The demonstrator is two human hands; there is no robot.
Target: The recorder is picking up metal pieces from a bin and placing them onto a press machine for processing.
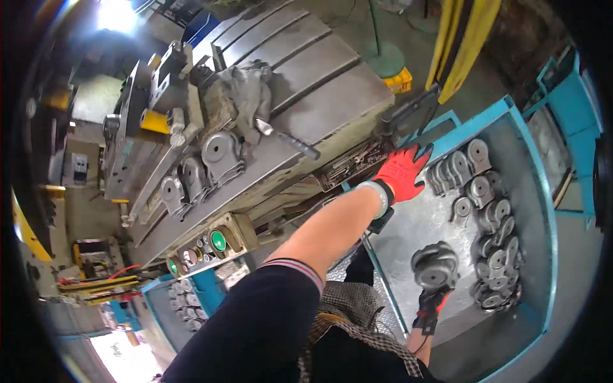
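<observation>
our left hand (401,173), in a red glove with dark fingertips, is spread flat and grips nothing; it hovers at the upper-left corner of the teal metal bin (543,182), just beside a leaning row of stamped metal brackets (450,171), and we cannot tell whether a fingertip touches the nearest one. our right hand (435,300), lower down and gloved in red and black, is closed round the near end of a bundle of the same round-headed brackets (435,265), holding it over the bare floor of the bin. the grip seems to come from beneath and behind, probably so that the nested pieces stay together as one; the fingers are largely hidden by the metal. along the bin's right side we see a heap of brackets (497,258), packed close to the wall, which perhaps keeps the middle free. to our left, more bracket stacks (220,153) stand at the edge of the slotted machine bed (319,96), likely put there to be within easy reach. behind them lie crumpled grey work gloves (249,89) and a dark-handled tool (297,144), and below the bed's front edge a control box (218,240) turns its green buttons toward us, presumably for quick pressing.
</observation>
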